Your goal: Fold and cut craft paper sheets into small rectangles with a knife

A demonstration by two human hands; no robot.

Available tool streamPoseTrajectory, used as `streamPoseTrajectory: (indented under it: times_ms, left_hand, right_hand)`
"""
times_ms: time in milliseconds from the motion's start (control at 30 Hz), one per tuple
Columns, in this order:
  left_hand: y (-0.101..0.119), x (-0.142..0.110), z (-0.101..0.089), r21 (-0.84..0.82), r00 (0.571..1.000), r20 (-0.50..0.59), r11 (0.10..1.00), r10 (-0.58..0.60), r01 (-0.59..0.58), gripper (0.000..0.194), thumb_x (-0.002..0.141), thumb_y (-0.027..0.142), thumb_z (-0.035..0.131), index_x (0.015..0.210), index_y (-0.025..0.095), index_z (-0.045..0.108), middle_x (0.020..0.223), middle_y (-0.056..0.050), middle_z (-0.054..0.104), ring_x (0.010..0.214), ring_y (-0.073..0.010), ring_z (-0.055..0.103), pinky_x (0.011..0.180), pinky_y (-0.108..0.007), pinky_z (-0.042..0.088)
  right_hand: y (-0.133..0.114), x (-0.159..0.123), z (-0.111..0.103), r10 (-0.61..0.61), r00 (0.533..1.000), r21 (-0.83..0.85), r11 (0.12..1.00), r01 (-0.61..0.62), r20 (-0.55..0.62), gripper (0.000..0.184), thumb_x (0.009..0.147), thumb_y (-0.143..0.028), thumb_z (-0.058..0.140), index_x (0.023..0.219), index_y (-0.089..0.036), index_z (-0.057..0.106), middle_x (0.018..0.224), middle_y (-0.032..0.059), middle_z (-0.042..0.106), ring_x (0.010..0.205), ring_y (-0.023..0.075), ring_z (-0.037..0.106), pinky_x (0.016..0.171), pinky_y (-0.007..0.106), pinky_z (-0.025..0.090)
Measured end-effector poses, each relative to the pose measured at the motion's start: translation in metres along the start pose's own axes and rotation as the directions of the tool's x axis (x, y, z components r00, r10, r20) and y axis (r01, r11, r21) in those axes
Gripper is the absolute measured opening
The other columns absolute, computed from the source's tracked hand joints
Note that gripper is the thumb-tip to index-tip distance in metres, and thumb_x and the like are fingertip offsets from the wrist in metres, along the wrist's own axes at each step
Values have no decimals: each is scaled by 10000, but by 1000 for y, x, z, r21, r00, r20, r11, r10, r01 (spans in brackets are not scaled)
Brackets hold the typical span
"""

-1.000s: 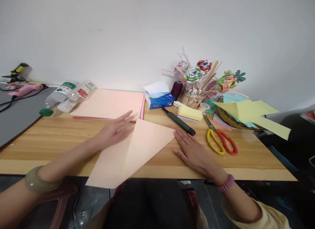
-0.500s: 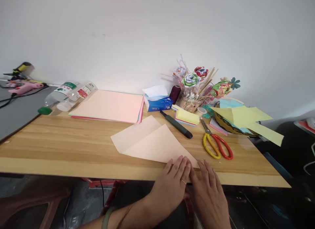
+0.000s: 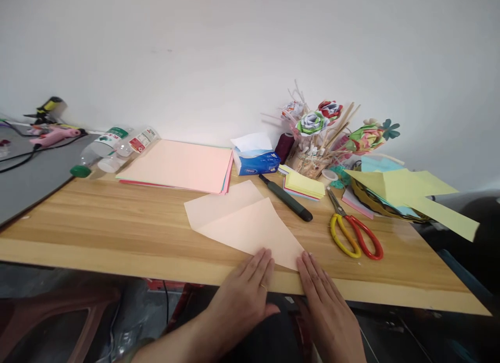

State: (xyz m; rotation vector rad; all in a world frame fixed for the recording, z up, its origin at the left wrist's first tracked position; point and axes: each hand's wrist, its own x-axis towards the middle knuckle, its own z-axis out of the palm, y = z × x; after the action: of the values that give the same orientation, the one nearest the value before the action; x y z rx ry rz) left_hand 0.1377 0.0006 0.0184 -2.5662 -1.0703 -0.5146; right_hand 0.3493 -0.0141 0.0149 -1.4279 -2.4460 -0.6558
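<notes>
A pale peach sheet of paper lies on the wooden table, one corner folded over so a slanting flap shows on top. My left hand lies flat, fingertips pressing on the paper's near edge, thumb out to the side. At the paper's right-hand corner, my right hand rests with its fingers stretched out and their tips on the corner. Neither hand grips anything. Just beyond the paper is a dark green pen-shaped cutter. Scissors with one yellow and one red handle lie to the right.
A stack of coloured paper, two plastic bottles and a tissue pack line the back. Paper flowers stand behind yellow sticky notes. A basket holds paper pieces at right. A pink glue gun lies far left.
My hands have moved apart: the left slid leftward along the paper's near edge, while the right stays by the right corner. The view has shifted slightly.
</notes>
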Motion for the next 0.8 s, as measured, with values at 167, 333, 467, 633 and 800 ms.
streamPoseTrajectory:
  times_ms: [167, 333, 467, 633, 800]
  left_hand:
    - [-24, -26, -14, 2, 990, -12, 990, -144, 144, 556, 952, 466, 340, 1283, 40, 475, 1327, -137, 513, 1211, -226, 508, 973, -314, 435]
    - [-52, -49, -24, 81, 959, -64, 957, -276, 280, 612, 946, 465, 355, 1346, 1, 375, 1270, -206, 549, 1165, -277, 546, 956, -394, 456]
    - [-72, -67, -28, 118, 946, -43, 939, -320, 323, 512, 964, 381, 352, 1352, 47, 382, 1281, -183, 548, 1167, -286, 543, 966, -428, 440]
    - [-84, -78, -29, 121, 925, -83, 917, -371, 379, 418, 955, 272, 363, 1324, 86, 429, 1258, -154, 575, 1190, -304, 518, 957, -458, 427]
    - [-65, -43, -38, 43, 889, -254, 913, -382, 405, 424, 893, 130, 452, 1312, 77, 419, 1230, -167, 594, 1309, -289, 375, 1009, -475, 370]
  right_hand:
    - [0, 2, 2, 0, 1000, 7, 1000, 0, -24, 566, 932, -262, 326, 1453, -77, 207, 1381, 122, 460, 1232, 239, 468, 954, 387, 410]
    - [1, 0, 3, 4, 1000, 19, 1000, -4, -24, 563, 936, -272, 323, 1458, -99, 202, 1387, 114, 454, 1227, 240, 475, 960, 390, 406]
    - [3, -1, 5, 3, 1000, 33, 999, -2, -24, 566, 938, -290, 324, 1461, -111, 201, 1396, 113, 444, 1232, 240, 470, 969, 388, 401]
    - [3, 0, 4, -15, 999, 22, 1000, 16, -42, 567, 936, -296, 313, 1456, -94, 211, 1391, 118, 448, 1222, 246, 480, 964, 390, 398]
    - [2, 2, 2, -20, 998, -6, 1000, 20, -54, 574, 927, -267, 334, 1458, -95, 203, 1365, 114, 481, 1196, 235, 505, 950, 379, 408]
